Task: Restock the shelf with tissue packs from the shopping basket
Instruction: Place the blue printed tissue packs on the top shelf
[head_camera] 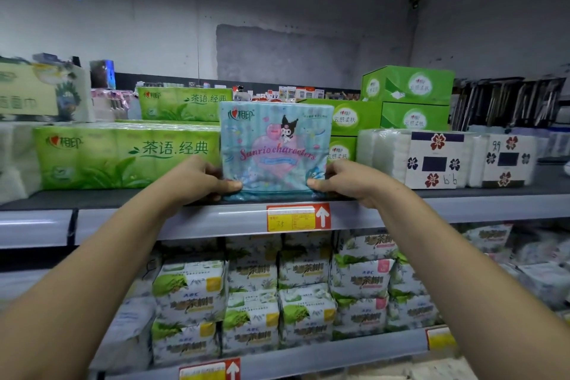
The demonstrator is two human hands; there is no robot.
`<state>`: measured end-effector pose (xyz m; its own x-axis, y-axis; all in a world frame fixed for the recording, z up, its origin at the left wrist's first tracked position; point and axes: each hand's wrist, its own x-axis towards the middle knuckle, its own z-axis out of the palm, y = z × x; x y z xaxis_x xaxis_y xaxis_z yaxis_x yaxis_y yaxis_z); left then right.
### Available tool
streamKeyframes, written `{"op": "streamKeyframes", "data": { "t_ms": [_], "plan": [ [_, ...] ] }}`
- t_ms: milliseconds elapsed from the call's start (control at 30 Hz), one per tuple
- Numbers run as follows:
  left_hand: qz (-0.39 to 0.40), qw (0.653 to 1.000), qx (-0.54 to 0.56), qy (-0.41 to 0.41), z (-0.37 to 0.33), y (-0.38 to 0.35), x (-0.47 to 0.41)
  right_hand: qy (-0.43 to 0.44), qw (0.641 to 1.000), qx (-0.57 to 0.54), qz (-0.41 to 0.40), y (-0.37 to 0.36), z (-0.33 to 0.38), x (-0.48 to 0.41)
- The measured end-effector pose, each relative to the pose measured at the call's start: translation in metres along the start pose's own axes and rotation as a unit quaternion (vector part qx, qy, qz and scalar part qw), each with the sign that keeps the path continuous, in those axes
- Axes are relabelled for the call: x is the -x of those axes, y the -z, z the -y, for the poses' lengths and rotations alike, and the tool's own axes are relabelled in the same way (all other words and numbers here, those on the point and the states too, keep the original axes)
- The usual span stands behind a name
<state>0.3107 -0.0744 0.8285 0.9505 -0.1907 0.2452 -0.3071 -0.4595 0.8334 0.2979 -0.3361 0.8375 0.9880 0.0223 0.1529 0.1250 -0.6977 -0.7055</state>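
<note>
Top shelf (123,197), front edge: blue tissue pack (276,145) stands upright. Left hand (199,180) and right hand (350,179) pinch its lower corners. Likely light, soft, slick film; best held low on both sides.

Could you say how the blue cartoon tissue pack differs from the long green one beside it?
The pale blue cartoon tissue pack is squarish; the long green tissue pack is wider. The left hand and right hand grip the blue pack; the green sits unheld. Both bear the same heart logo.

One head-worn view faces forward, close to the top shelf (481,205); lower shelves below.
</note>
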Motion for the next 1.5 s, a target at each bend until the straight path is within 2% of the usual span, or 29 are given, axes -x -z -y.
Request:
{"op": "streamKeyframes", "data": {
  "t_ms": [233,467,567,700,800,1000,1100,1233,1400,1500],
  "plan": [
    [0.044,0.998,0.016,-0.037,0.007,0.009,0.005,0.015,0.999,-0.048,0.005,-0.001,-0.008,0.000],
    [0.038,0.997,0.021,-0.071,0.011,0.013,0.004,0.031,0.995,-0.090,-0.008,-0.001,-0.019,0.000],
    [0.014,0.997,0.039,-0.073,0.014,0.011,0.005,0.044,0.996,-0.068,-0.043,-0.004,-0.018,0.005],
    [-0.067,0.994,0.052,-0.061,0.019,0.007,0.006,0.061,0.992,-0.084,-0.068,-0.005,-0.017,0.009],
    [-0.107,0.988,0.068,-0.083,0.017,0.007,0.013,0.077,0.990,-0.072,-0.094,-0.007,-0.014,0.015],
    [-0.194,0.967,0.089,-0.139,0.009,-0.004,0.027,0.131,0.970,-0.008,-0.205,-0.024,-0.013,0.025],
    [-0.238,0.955,0.072,-0.159,0.011,-0.009,0.041,0.124,0.960,0.001,-0.250,-0.030,-0.019,0.031],
    [-0.258,0.953,0.068,-0.140,0.020,-0.010,0.060,0.111,0.950,-0.063,-0.285,-0.034,-0.032,0.041],
    [-0.238,0.948,0.196,-0.083,0.018,-0.012,0.087,0.131,0.943,-0.106,-0.287,-0.042,-0.038,0.064],
    [-0.217,0.948,0.224,-0.066,0.021,-0.017,0.104,0.133,0.945,-0.105,-0.279,-0.046,-0.046,0.082]
  ]
}}
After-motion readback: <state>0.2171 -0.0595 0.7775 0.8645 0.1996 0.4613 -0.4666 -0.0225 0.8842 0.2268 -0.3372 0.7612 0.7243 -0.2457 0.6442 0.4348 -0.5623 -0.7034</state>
